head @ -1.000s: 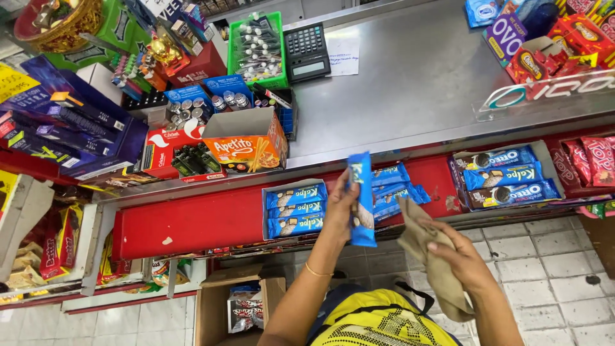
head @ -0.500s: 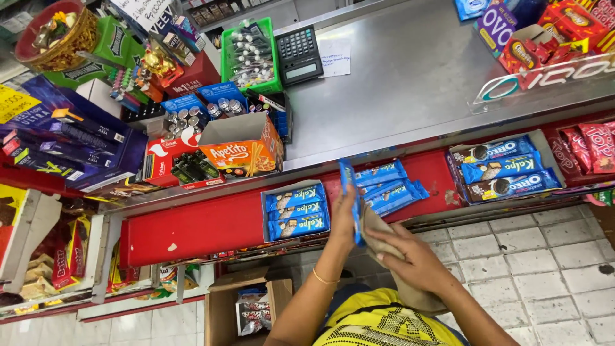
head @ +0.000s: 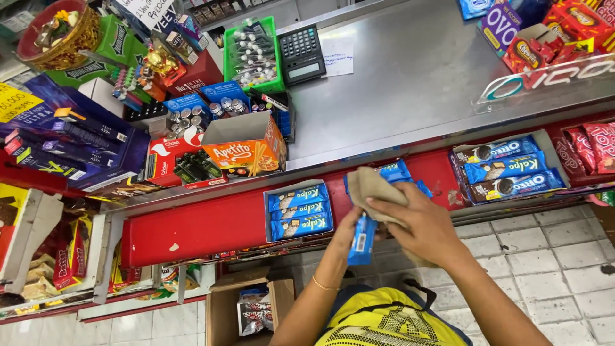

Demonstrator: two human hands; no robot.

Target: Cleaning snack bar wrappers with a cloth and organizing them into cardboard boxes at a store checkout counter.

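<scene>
Blue biscuit packet, just 1 in hand, and 1 tan cloth over it. The packet's long and slim, blue wrapper with a white label patch near the bottom end, held upright in front of the red shelf. Left hand is curled around it from the left side. Right hand is closed on the cloth, pressing it on the packet's top half. Open box just left holds 3 matching blue packets; another box to the right holds 3 cookie packs.
</scene>
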